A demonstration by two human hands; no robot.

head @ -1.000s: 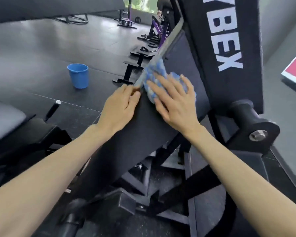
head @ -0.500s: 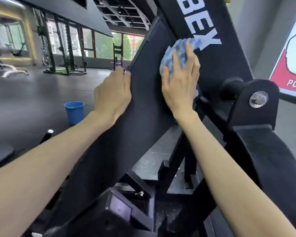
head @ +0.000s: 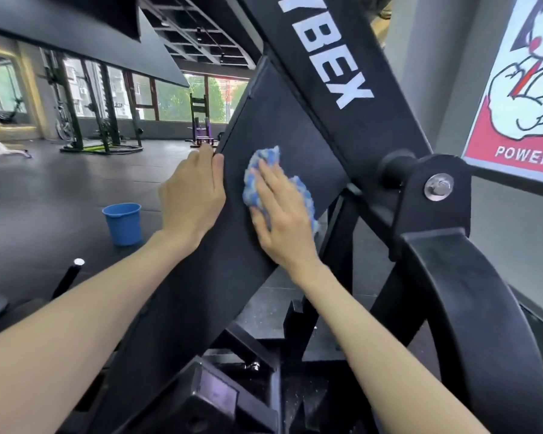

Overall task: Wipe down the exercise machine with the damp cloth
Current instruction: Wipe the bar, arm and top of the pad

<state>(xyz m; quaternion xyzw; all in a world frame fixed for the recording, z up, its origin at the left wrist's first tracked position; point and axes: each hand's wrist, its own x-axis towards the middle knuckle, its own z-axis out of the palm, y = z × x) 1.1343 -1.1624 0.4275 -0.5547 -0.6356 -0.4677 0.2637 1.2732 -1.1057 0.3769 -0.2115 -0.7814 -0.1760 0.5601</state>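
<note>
Blue-and-white damp cloth (head: 278, 186) sits bunched on the black tilted pad (head: 282, 126) of the exercise machine (head: 386, 98), about mid-height on the pad face, nearer its right edge than its left. Right hand (head: 282, 220) lies flat on the cloth, fingers straight and close together, pointing up the slope; cloth sticks out past the fingertips at top and past the palm at right, where it reaches the pad's lower right edge. Left hand (head: 193, 195) braces the pad's left edge, fingers straight and pressed together along the edge, thumb not visible. Bare pad surface runs above the cloth up to the top corner, and below the right wrist down toward the base. Right of the pad, touching its edge, the black upright with white letters "YBEX" (head: 325, 54) slants up-left. Further right a pivot bracket with a silver bolt (head: 438, 187), near the cloth but apart from it. Under the pad, black frame members cross, leaving narrow gaps. Left of the pad the dark floor (head: 44, 198) is wide; a blue bucket (head: 123, 223) stands on it, well apart from the machine, near the left forearm. A black handle with a white tip (head: 72, 274) pokes up lower left. Red-and-white poster reading "POWER" (head: 521, 120) on the right wall. Racks and windows far back.
</note>
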